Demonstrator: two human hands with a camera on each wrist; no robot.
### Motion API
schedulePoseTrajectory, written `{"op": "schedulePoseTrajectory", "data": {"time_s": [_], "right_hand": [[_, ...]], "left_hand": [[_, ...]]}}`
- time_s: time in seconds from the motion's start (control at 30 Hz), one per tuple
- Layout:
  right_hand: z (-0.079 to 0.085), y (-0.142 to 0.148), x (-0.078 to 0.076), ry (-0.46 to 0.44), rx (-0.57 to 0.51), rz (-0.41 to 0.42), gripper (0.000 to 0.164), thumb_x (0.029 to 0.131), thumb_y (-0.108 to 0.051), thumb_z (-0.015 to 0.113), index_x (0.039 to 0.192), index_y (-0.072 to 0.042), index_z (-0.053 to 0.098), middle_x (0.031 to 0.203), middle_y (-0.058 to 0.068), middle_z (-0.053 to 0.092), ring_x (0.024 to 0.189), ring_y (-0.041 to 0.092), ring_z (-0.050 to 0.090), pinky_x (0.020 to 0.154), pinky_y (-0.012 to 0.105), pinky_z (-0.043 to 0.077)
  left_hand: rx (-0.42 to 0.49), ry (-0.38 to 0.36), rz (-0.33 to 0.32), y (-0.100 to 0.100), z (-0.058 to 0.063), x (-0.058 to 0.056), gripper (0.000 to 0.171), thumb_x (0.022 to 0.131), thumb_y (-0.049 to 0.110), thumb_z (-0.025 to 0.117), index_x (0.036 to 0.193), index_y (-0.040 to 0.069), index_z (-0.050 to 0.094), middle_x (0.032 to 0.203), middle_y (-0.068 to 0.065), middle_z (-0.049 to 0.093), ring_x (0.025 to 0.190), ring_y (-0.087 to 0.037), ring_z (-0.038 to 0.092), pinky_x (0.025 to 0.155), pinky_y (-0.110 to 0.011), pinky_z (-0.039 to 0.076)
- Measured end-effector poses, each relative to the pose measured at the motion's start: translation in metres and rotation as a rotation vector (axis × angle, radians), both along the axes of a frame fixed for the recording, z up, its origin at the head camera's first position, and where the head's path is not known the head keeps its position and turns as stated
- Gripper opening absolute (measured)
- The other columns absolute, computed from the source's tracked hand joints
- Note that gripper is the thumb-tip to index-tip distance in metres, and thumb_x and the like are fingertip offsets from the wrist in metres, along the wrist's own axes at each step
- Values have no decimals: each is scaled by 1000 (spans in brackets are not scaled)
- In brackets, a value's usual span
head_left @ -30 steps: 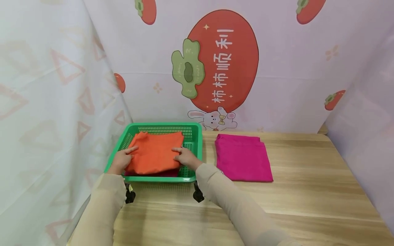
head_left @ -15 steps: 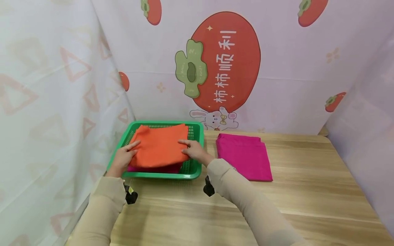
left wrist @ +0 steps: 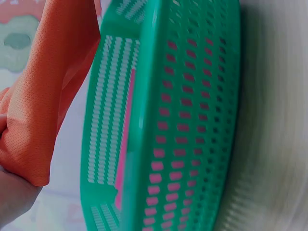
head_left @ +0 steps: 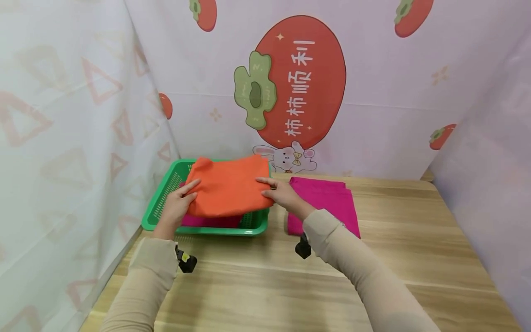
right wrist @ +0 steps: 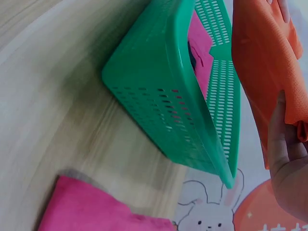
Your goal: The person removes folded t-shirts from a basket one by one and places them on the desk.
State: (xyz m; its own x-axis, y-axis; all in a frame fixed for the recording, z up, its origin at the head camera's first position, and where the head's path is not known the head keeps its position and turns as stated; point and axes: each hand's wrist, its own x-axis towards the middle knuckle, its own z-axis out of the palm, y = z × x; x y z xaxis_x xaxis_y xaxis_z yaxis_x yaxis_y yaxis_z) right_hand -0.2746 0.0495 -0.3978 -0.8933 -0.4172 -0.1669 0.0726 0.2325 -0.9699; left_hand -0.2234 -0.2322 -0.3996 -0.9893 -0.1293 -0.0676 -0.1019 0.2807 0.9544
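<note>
The orange cloth [head_left: 230, 186] is up in the air over the basket [head_left: 215, 232], folded into a flat, floppy pad, its near edge tipped down towards the person. The left hand [head_left: 178, 206] has it by the left edge, the fingers pinching the fabric; the right hand [head_left: 285, 193] pinches the opposite edge in the same way, though some of its fingers are hidden from me. Both wrist views show the cloth above the green rim. Down in the basket I can see a pink cloth [head_left: 211, 221], its colour showing through the holes in the side. A second pink cloth [head_left: 332, 200] lies folded on the desk [head_left: 415, 240], to the right of the basket and apart from it, partly covered from my side by the right arm. Behind the desk hangs a pale sheet [head_left: 365, 78] printed with a big red fruit [head_left: 323, 83] and a white rabbit [head_left: 284, 159]
</note>
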Motion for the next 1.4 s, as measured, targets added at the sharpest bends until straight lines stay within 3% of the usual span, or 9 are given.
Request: {"op": "schedulePoseTrajectory", "data": {"time_s": [0.17,0.47,0.87,1.17,1.3,1.4], "right_hand": [[6,20,2,51,2,-26,41,84,-5,54,123,-19,51,120,9,45,84,22,54,63,26,46],[11,57,10,96,-28,-22,43,84,-5,54,125,-17,49,126,9,38,90,23,53,70,29,46],[13,113,25,88,36,-55,45,84,-10,56,127,-18,46,126,9,39,78,19,55,66,26,44],[10,164,35,152,34,-70,47,84,-6,54,130,-6,40,110,17,47,66,12,52,60,23,44],[10,186,40,199,60,-96,47,84,-5,54,128,-1,40,102,19,50,62,10,52,56,23,44],[9,201,45,208,86,-110,47,84,-7,55,128,-1,40,105,22,50,62,10,53,55,24,45]], "left_hand": [[13,10,-27,17,11,-1,39,87,15,51,126,19,47,136,-8,29,95,-18,47,65,-18,44],[23,56,-125,44,20,2,41,87,17,52,127,15,45,134,-9,32,100,-24,48,68,-21,45],[-25,62,-250,90,23,-2,39,87,15,52,125,20,48,132,-9,35,100,-25,49,73,-31,45],[-17,12,-304,144,19,-15,38,87,12,51,123,27,50,134,-3,32,104,-22,44,75,-31,44],[-37,38,-334,168,15,-21,38,87,11,51,121,27,52,135,-3,31,111,-21,38,77,-31,44],[-106,71,-367,185,11,-24,39,86,10,52,121,28,52,133,-4,35,111,-19,37,75,-29,43]]}}
